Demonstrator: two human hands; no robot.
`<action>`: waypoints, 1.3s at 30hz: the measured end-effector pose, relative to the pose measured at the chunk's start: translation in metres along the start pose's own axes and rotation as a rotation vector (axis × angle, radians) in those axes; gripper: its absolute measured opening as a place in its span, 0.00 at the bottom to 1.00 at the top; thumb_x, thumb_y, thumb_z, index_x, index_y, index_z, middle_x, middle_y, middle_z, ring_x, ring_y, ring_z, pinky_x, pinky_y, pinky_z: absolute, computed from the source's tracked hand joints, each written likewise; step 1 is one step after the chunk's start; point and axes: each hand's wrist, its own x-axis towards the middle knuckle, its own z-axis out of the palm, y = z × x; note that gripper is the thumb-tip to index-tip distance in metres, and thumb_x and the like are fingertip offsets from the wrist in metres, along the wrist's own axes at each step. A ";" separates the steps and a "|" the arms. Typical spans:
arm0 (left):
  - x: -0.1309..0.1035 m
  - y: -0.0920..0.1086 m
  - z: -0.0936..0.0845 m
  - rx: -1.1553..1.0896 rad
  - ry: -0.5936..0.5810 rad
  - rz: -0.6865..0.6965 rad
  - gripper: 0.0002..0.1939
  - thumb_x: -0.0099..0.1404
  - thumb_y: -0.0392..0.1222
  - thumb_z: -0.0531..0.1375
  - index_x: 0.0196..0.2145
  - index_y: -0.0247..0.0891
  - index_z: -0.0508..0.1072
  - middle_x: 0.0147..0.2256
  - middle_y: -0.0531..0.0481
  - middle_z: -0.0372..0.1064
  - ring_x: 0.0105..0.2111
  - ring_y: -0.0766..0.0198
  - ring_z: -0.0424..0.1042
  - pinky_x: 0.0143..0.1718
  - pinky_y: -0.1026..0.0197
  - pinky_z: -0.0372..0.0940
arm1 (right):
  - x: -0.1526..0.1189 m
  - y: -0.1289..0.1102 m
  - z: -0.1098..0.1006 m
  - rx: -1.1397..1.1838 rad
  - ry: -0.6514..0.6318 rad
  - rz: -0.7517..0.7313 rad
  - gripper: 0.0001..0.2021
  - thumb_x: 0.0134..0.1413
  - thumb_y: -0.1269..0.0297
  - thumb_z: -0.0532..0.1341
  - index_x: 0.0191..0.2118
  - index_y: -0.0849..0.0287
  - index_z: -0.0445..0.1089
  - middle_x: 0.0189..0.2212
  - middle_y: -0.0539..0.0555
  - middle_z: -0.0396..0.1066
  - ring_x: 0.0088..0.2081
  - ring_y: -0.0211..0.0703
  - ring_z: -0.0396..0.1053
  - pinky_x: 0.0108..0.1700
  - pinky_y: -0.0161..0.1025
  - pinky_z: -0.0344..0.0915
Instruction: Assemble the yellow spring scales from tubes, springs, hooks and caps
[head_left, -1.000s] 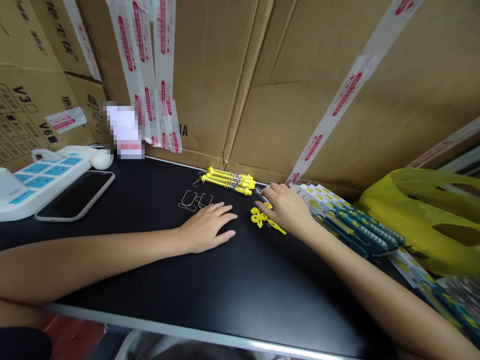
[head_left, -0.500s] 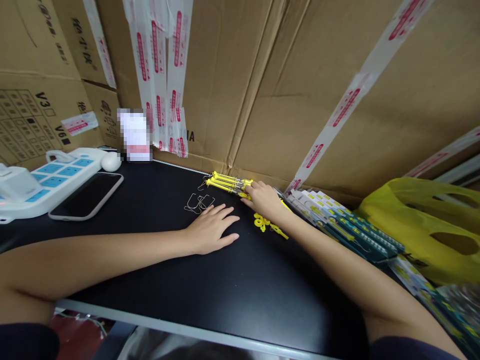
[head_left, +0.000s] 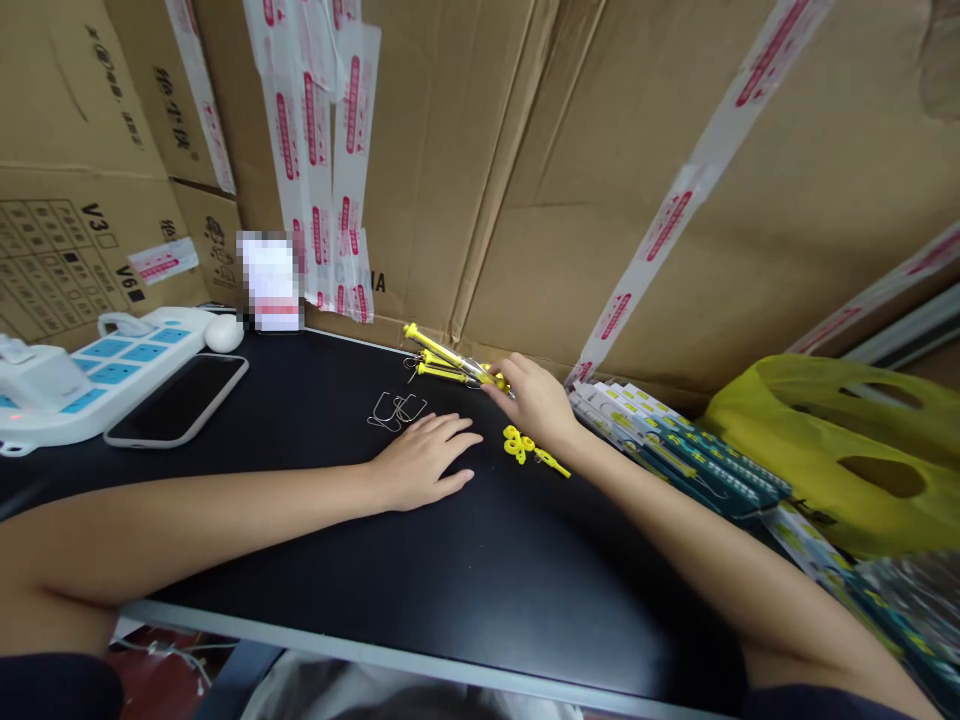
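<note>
My right hand [head_left: 546, 405] pinches a slim yellow-and-metal rod [head_left: 433, 342] near its right end. The rod's far left end tilts up above a small pile of similar yellow rods [head_left: 441, 372] at the back of the black table. My left hand [head_left: 421, 462] lies flat, palm down, fingers spread, holding nothing. Just beyond its fingertips are several bent wire hooks [head_left: 397, 408]. Small yellow plastic pieces [head_left: 517, 445], some ring-shaped, rest below my right wrist. My right hand covers part of the pile.
Cardboard walls [head_left: 637, 200] stand behind the table [head_left: 465, 590]. At left are a power strip [head_left: 112, 370], a dark phone [head_left: 180, 400] and a propped phone with a blurred screen [head_left: 274, 285]. Stacked green-and-white packages [head_left: 682, 450] and a yellow plastic bag [head_left: 810, 440] fill the right side.
My right hand has taken hold of one rod and lifted its left end off the pile. My left hand stays flat. The view has shifted slightly.
</note>
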 end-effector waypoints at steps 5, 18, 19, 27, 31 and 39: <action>-0.001 0.009 -0.009 0.233 0.306 0.554 0.16 0.68 0.36 0.50 0.52 0.40 0.65 0.54 0.49 0.63 0.57 0.61 0.58 0.60 0.54 0.53 | -0.032 -0.018 -0.018 0.418 0.034 -0.033 0.05 0.56 0.64 0.59 0.37 0.59 0.67 0.34 0.55 0.65 0.37 0.44 0.65 0.39 0.39 0.62; -0.005 0.022 -0.017 0.528 0.239 0.556 0.14 0.69 0.36 0.49 0.52 0.39 0.64 0.40 0.49 0.70 0.29 0.68 0.66 0.25 0.63 0.57 | -0.103 -0.040 -0.019 0.788 -0.235 0.080 0.02 0.56 0.68 0.57 0.35 0.58 0.66 0.30 0.51 0.67 0.30 0.38 0.64 0.33 0.35 0.61; -0.005 0.021 -0.017 0.532 0.224 0.535 0.15 0.69 0.36 0.49 0.52 0.38 0.63 0.39 0.49 0.70 0.29 0.68 0.65 0.25 0.63 0.57 | -0.103 -0.040 -0.018 0.768 -0.230 0.078 0.03 0.57 0.66 0.57 0.36 0.58 0.66 0.30 0.52 0.68 0.31 0.39 0.64 0.34 0.35 0.61; -0.005 0.017 -0.011 0.552 0.200 0.417 0.16 0.70 0.37 0.49 0.54 0.39 0.61 0.36 0.51 0.68 0.27 0.68 0.64 0.24 0.62 0.55 | -0.106 -0.035 -0.015 0.575 -0.246 0.133 0.13 0.65 0.60 0.46 0.32 0.57 0.62 0.27 0.51 0.66 0.29 0.39 0.64 0.34 0.36 0.59; -0.005 0.016 -0.012 0.552 0.182 0.403 0.17 0.70 0.37 0.48 0.55 0.39 0.61 0.37 0.50 0.68 0.27 0.68 0.64 0.25 0.62 0.56 | -0.107 -0.034 -0.012 0.575 -0.264 0.127 0.16 0.65 0.60 0.44 0.26 0.57 0.55 0.23 0.49 0.59 0.25 0.38 0.60 0.30 0.35 0.56; -0.005 0.017 -0.013 0.526 0.157 0.372 0.18 0.70 0.36 0.46 0.57 0.39 0.59 0.39 0.50 0.68 0.28 0.67 0.64 0.24 0.63 0.57 | -0.108 -0.032 -0.012 0.750 -0.244 0.110 0.14 0.65 0.59 0.44 0.29 0.56 0.55 0.23 0.48 0.58 0.25 0.37 0.57 0.29 0.35 0.55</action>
